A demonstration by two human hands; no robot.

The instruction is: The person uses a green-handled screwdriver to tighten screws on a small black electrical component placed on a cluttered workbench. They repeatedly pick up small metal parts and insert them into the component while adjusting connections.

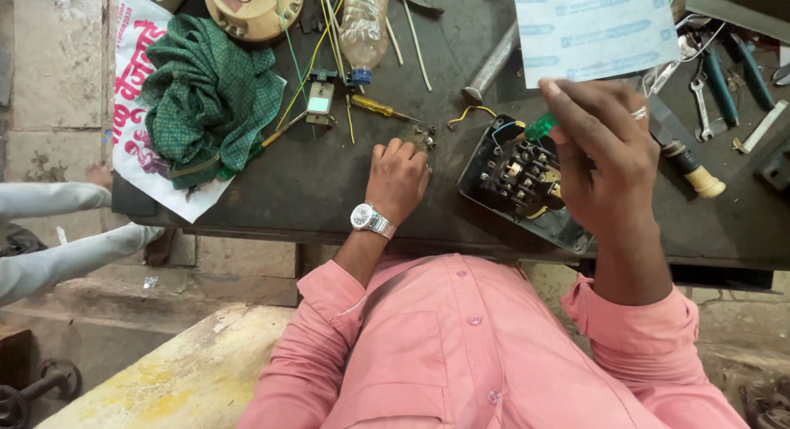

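Note:
My right hand (605, 153) holds a green-handled screwdriver (541, 127) over a black electrical switch unit (514, 178) with brass contacts, which lies on the dark workbench (313, 182). My left hand (397, 178), with a wristwatch, rests fingers-down on the bench just left of the unit. Its fingertips reach a few small loose screws (426, 137). A short yellow wire (467, 113) lies just beyond them.
A green cloth (210, 100) on a white printed bag sits at the left. A yellow-handled screwdriver (381, 108), a plastic bottle (362, 22), a round cream device (251, 8), a metal rod (492, 63), a printed sheet (592, 30) and spanners (701, 100) lie behind. Another person's legs (58, 231) are at left.

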